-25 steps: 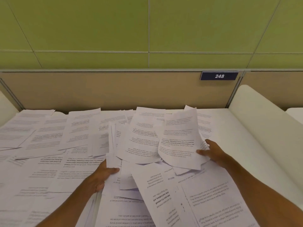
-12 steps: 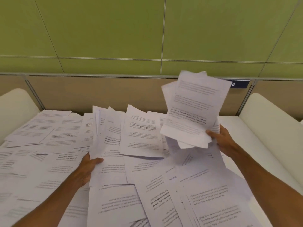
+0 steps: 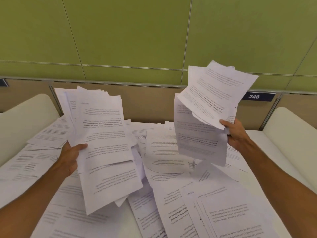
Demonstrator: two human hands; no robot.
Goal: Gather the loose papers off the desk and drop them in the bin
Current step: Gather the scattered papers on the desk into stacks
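Nearest, loose papers (image 3: 223,212) cover the white bench (image 3: 131,220); above them the left hand (image 3: 69,157) has its grip wrapped round a ragged left bundle (image 3: 106,143), and the right hand (image 3: 235,133) pinches the right bundle (image 3: 205,117) by its lower corner, both clear of the bench. The job would go best by joining and squaring the two bundles, since their lowest sheets hang loose and may slip; no bin is in view. Behind stand a tan partition (image 3: 145,103), a plate (image 3: 257,97) numbered 248 and a green wall (image 3: 128,31).
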